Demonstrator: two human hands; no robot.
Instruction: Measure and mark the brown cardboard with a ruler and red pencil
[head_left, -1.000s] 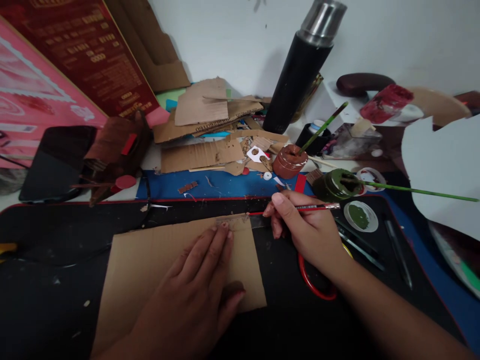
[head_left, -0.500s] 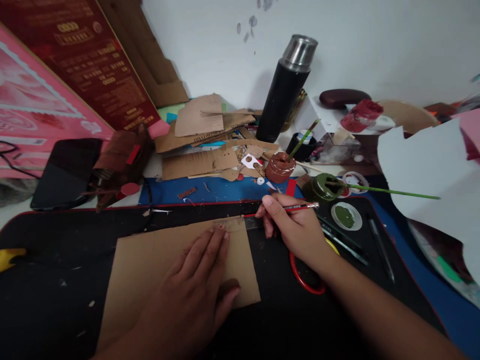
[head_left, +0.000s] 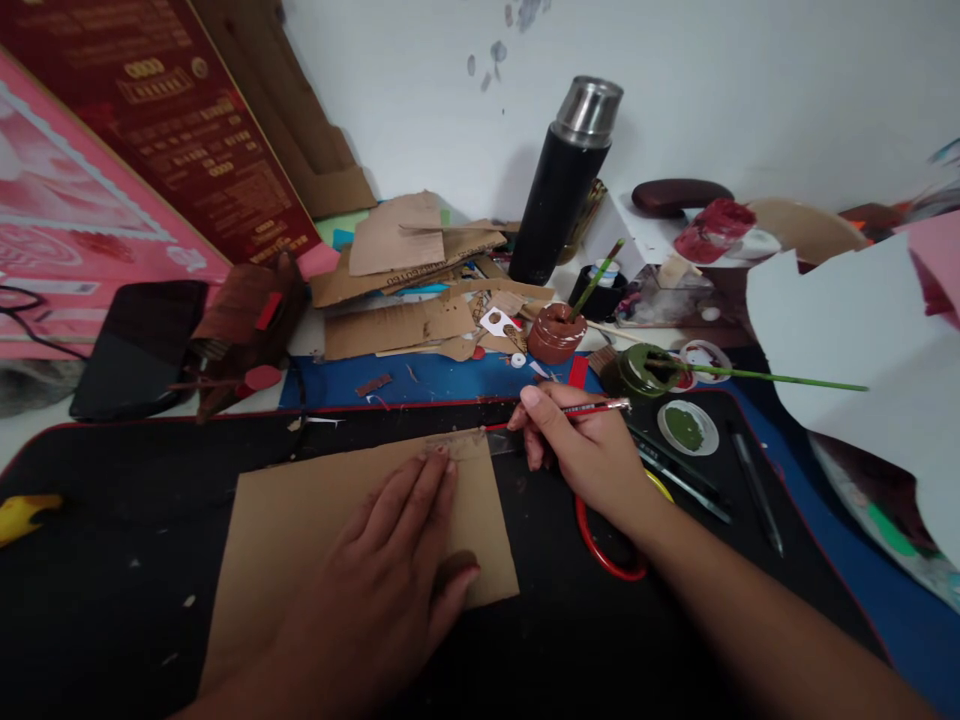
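Observation:
Flat on the black mat lies a rectangular piece of brown cardboard [head_left: 292, 520]. My left hand [head_left: 397, 540] rests on it with stretched fingers, their tips pressing a clear ruler [head_left: 459, 445] along the cardboard's far edge. The ruler sticks out past the right corner. My right hand [head_left: 574, 435] pinches a red and black pencil [head_left: 596, 406], whose tip points left at the cardboard's upper right corner. Whether the tip touches the cardboard I cannot tell. Beneath my right wrist, a red and yellow ring-shaped handle [head_left: 600, 555] is partly covered.
Behind the mat are cardboard scraps [head_left: 405, 325], a black thermos [head_left: 559, 190], and a brown paint jar [head_left: 556, 333]. To the right stand a green paint jar [head_left: 646, 370] with a stick across it, a lid of green paint [head_left: 686, 427] and a pen [head_left: 757, 490]. A phone [head_left: 139, 345] lies left.
The view has shifted slightly. Both hands, the pencil, the ruler and the cardboard keep nearly the same places relative to each other.

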